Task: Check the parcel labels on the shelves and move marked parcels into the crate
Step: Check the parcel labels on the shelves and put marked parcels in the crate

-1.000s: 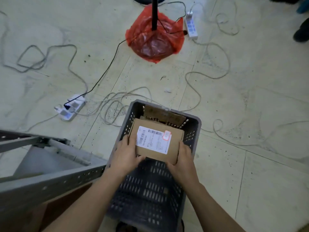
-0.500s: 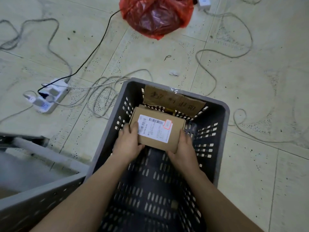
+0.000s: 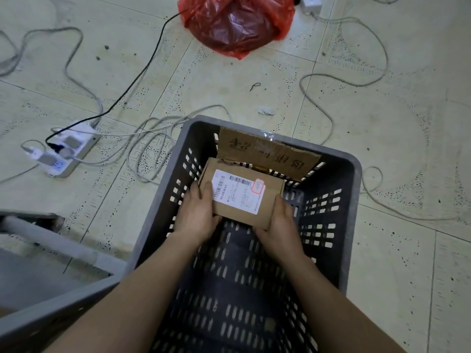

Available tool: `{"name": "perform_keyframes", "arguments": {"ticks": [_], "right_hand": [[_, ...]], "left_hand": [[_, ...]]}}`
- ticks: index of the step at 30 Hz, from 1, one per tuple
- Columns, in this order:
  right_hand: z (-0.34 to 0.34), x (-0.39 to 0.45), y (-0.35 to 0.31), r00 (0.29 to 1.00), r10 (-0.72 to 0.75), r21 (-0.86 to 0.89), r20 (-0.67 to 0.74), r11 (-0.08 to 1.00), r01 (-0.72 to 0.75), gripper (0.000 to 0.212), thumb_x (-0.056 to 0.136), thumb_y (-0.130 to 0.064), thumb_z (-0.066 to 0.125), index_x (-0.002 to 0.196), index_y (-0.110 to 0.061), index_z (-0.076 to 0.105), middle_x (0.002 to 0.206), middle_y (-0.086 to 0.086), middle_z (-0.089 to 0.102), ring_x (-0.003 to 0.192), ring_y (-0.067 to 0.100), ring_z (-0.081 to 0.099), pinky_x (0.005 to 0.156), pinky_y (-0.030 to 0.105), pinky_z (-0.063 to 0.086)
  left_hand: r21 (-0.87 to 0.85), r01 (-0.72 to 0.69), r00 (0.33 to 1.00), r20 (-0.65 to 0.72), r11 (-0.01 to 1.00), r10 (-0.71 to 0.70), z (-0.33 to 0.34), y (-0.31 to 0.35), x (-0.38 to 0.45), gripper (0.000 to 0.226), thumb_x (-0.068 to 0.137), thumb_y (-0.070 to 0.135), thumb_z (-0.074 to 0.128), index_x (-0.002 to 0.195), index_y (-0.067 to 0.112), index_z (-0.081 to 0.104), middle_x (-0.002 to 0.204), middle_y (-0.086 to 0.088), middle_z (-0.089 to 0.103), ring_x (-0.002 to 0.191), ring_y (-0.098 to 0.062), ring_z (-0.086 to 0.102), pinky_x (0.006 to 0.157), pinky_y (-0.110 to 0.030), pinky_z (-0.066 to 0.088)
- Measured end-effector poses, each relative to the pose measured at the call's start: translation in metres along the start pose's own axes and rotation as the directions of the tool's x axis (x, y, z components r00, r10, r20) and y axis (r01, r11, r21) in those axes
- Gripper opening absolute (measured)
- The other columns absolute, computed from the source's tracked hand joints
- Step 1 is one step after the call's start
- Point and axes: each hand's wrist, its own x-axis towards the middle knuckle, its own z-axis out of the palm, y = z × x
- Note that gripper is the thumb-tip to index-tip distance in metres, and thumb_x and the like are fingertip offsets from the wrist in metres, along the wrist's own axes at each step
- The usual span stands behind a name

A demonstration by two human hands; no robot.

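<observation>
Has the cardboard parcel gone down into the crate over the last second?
Yes. The parcel, earlier level with the crate rim, now sits lower, below the rim and near the far wall.

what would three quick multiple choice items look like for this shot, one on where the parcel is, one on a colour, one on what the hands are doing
1. Where is the parcel?
A. on the floor beside the power strip
B. inside the grey crate, toward its far end
C. on the shelf at the left

2. What colour is the plastic bag on the floor beyond the crate?
A. red
B. blue
C. white

3. What are the hands doing?
A. both hang free
B. only the right hand touches the parcel
C. the left hand and the right hand both hold the parcel

Answers:
1 B: the crate's slotted walls surround the parcel, in front of a piece of cardboard leaning on the far wall.
2 A: the crumpled bag is plainly red.
3 C: each hand grips one side of the box, with the left thumb on top by the white label.
</observation>
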Motion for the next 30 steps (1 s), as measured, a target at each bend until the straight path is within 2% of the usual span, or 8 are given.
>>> {"name": "perform_keyframes", "arguments": {"ticks": [4,10,13,18,22,24,27,30], "right_hand": [[-0.016,-0.018,-0.01,1.0,0.002,-0.021,-0.014,1.0,-0.002,0.093,0.083,-0.032,0.073,0.154,-0.02,0.015,0.149,0.007,0.03,0.131,0.03,0.044,0.106,0.043,0.043],[-0.082,-0.086,-0.056,0.997,-0.03,-0.012,-0.077,0.999,0.029,0.065,0.094,-0.037,0.06,0.15,-0.021,0.031,0.142,0.003,0.04,0.127,0.021,0.046,0.101,0.036,0.042],[-0.13,-0.131,-0.089,0.99,-0.056,-0.003,-0.128,0.998,0.056,0.059,0.097,-0.04,0.054,0.149,-0.021,0.033,0.145,0.001,0.041,0.128,0.017,0.045,0.101,0.032,0.041],[-0.214,-0.207,-0.151,0.967,-0.13,0.027,-0.218,0.99,0.139,0.058,0.098,-0.045,0.05,0.15,-0.023,0.036,0.147,-0.003,0.042,0.131,0.013,0.044,0.106,0.031,0.041],[-0.282,-0.261,-0.204,0.934,-0.198,0.078,-0.298,0.97,0.231,0.051,0.098,-0.044,0.05,0.145,-0.026,0.043,0.138,-0.009,0.048,0.128,0.012,0.046,0.103,0.032,0.043],[-0.316,-0.293,-0.233,0.917,-0.206,0.091,-0.341,0.964,0.25,0.054,0.098,-0.045,0.05,0.147,-0.024,0.041,0.141,-0.009,0.046,0.129,0.011,0.044,0.104,0.031,0.042],[-0.36,-0.34,-0.27,0.889,-0.221,0.131,-0.402,0.947,0.294,0.056,0.097,-0.047,0.05,0.148,-0.026,0.04,0.143,-0.011,0.044,0.129,0.007,0.043,0.107,0.03,0.04],[-0.397,-0.384,-0.301,0.856,-0.24,0.177,-0.458,0.919,0.353,0.054,0.097,-0.045,0.051,0.147,-0.028,0.04,0.142,-0.013,0.045,0.129,0.005,0.044,0.107,0.034,0.042]], "left_hand": [[0.045,-0.012,1.0,-0.015,0.999,0.012,-0.02,0.008,-0.016,0.09,0.083,0.035,0.073,0.15,0.015,0.017,0.159,-0.021,0.011,0.146,-0.037,0.015,0.118,-0.046,0.025],[-0.146,-0.004,0.998,-0.062,0.989,-0.005,-0.092,0.034,-0.074,0.075,0.088,0.039,0.063,0.149,0.018,0.025,0.146,-0.009,0.035,0.131,-0.03,0.04,0.105,-0.043,0.04],[-0.255,-0.061,0.993,-0.118,0.965,0.032,-0.145,0.057,-0.114,0.066,0.092,0.037,0.058,0.148,0.019,0.028,0.139,-0.004,0.044,0.126,-0.023,0.045,0.1,-0.04,0.044],[-0.402,-0.125,0.973,-0.231,0.907,0.032,-0.258,0.105,-0.188,0.055,0.099,0.039,0.051,0.148,0.023,0.035,0.145,0.004,0.045,0.131,-0.012,0.042,0.104,-0.028,0.037],[-0.528,-0.181,0.953,-0.302,0.83,0.016,-0.343,0.133,-0.237,0.043,0.098,0.042,0.05,0.138,0.027,0.046,0.133,0.01,0.054,0.124,-0.01,0.049,0.101,-0.032,0.044],[-0.575,-0.203,0.942,-0.336,0.793,-0.003,-0.386,0.148,-0.262,0.045,0.098,0.043,0.051,0.139,0.024,0.047,0.133,0.009,0.055,0.124,-0.01,0.05,0.102,-0.034,0.044],[-0.641,-0.252,0.918,-0.395,0.725,-0.03,-0.444,0.17,-0.299,0.044,0.097,0.042,0.053,0.137,0.023,0.05,0.133,0.009,0.056,0.122,-0.007,0.05,0.1,-0.029,0.042],[-0.666,-0.321,0.891,-0.453,0.674,-0.023,-0.492,0.189,-0.336,0.039,0.097,0.043,0.053,0.133,0.028,0.051,0.13,0.014,0.057,0.12,-0.004,0.051,0.097,-0.025,0.042]]}}
